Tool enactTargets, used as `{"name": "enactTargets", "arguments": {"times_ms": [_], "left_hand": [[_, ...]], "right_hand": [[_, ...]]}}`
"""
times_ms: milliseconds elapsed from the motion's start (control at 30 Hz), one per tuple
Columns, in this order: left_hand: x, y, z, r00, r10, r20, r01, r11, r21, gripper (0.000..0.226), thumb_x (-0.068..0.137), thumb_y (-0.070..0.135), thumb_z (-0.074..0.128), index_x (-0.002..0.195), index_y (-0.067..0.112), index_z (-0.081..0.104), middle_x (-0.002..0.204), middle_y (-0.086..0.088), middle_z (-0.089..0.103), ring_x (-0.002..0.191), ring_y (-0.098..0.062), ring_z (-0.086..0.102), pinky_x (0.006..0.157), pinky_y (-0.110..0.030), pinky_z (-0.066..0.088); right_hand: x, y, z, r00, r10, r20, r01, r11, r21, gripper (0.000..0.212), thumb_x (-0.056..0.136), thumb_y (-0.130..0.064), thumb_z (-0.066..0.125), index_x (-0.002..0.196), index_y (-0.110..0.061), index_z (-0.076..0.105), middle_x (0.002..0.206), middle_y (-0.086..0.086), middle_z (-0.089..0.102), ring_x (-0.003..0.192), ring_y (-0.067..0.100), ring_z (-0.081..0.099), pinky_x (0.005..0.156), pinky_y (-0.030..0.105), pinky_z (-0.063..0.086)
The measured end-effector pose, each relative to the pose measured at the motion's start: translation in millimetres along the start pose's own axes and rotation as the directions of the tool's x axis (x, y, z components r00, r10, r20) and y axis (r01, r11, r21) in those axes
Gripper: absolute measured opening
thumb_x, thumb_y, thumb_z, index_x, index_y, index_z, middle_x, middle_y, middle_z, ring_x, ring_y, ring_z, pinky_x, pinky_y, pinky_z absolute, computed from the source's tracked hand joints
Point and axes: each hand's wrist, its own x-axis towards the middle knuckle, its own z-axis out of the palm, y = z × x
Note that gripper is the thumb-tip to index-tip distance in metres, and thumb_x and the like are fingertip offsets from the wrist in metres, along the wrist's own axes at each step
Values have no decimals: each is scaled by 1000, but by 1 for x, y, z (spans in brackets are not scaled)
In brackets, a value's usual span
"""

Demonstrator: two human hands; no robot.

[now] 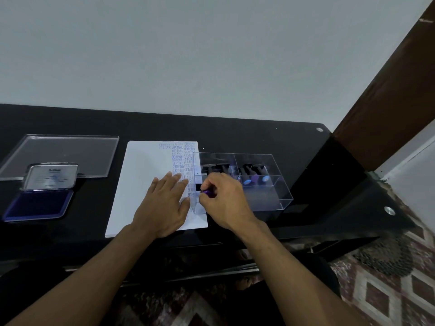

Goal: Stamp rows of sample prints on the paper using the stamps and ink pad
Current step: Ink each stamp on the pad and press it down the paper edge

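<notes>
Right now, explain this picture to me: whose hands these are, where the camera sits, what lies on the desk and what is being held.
No machine here: a person's two bare hands, filmed by one head-worn camera looking down. The left hand lies flat on the paper, whose right side carries blue stamped words. The right hand grips a purple stamp at the paper's right edge. A clear box to the right holds more stamps. On the left sit an open blue ink pad and a clear lid.

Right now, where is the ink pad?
In the head view, the ink pad lies open at the far left of the table, left of the paper, before a clear lid.
</notes>
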Motion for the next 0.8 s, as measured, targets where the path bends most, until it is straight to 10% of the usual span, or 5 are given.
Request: {"name": "enactTargets", "arguments": {"times_ms": [567,800], "left_hand": [[0,1,-3,1000,15,-7,-15,1000,-7,82,89,61,6,154,20,36,164,-3,27,154,-23,15,124,-44,8],[4,9,-17,996,-31,-82,14,979,-203,58,100,43,35,152,18,39,160,-5,36,150,-22,27,123,-39,19]], "right_hand": [[3,-8,-2,983,118,139,-103,989,-106,16,91,-27,61,88,-21,76,79,-10,71,68,3,64,68,26,58],[-1,-6,-17,995,82,50,-83,997,8,15,90,-15,61,86,-16,76,85,-12,71,77,2,63,65,4,43]]}}
